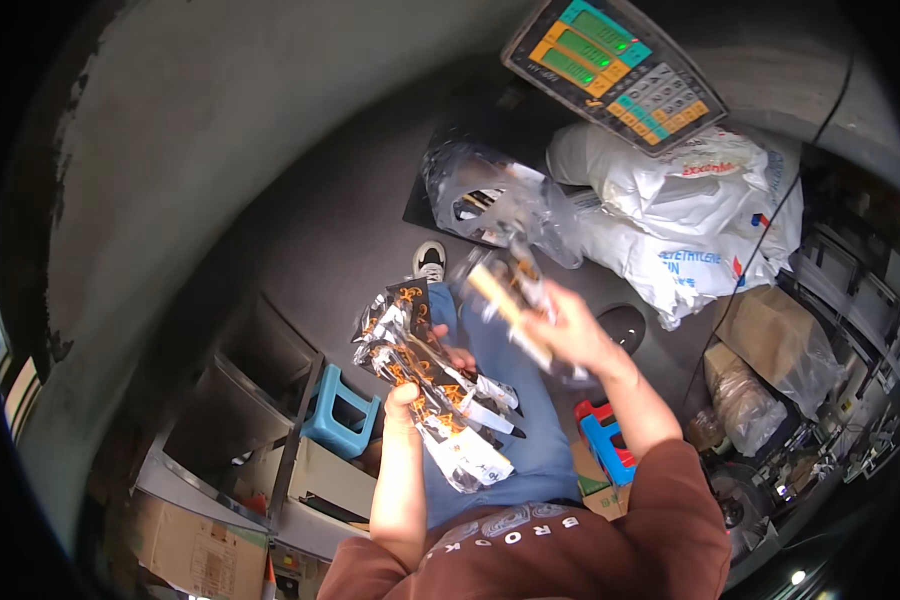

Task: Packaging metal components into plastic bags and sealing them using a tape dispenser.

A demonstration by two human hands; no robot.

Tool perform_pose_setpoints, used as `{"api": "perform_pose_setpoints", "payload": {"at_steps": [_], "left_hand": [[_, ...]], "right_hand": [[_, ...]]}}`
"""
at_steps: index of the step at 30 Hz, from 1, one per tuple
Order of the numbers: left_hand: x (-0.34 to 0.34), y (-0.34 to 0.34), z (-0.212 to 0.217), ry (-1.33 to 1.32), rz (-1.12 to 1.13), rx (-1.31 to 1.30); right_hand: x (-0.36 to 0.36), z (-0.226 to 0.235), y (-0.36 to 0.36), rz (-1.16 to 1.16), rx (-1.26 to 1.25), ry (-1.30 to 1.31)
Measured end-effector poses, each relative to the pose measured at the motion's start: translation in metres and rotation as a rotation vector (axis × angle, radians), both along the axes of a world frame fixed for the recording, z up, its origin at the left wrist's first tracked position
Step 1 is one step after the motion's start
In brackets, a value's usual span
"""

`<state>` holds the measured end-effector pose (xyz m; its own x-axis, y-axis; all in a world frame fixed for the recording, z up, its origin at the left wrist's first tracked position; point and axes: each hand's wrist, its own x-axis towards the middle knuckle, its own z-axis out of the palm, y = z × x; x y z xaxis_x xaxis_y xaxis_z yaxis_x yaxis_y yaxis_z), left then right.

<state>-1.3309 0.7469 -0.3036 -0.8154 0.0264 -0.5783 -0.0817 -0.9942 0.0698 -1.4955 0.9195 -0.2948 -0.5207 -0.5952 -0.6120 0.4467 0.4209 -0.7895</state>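
My left hand (410, 398) grips a fanned bunch of flat clear packets (425, 375) with black and orange print, held over my lap in blue jeans (530, 420). My right hand (570, 335) is raised higher and to the right, holding one blurred packet (505, 290) of the same kind. Just beyond it, on the floor, stands an open clear plastic bag (485, 200) with more packets inside. My shoe (430, 260) shows at the far end of my leg.
A weighing scale's display panel (615, 65) hangs at the top. Big white sacks (690, 215) lie at the right, with cardboard boxes (765, 325) and bagged goods beside them. A blue stool (340, 412) stands left of my leg, a red and blue stool (605, 440) right. Metal bins (240, 400) sit at the left.
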Motion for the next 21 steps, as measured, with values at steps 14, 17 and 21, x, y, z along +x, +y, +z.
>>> {"api": "perform_pose_setpoints", "payload": {"at_steps": [14,17,21], "left_hand": [[0.03,-0.002,-0.005,-0.284,-0.1,-0.043],[0.009,0.0,0.013,0.018,-0.061,0.132],[0.025,-0.001,-0.003,-0.017,0.038,0.162]], "right_hand": [[0.067,0.018,-0.045,0.435,0.204,0.624],[0.033,-0.012,-0.037,0.037,0.373,0.935],[0.012,-0.14,-0.005,0.068,0.925,1.031]]}}
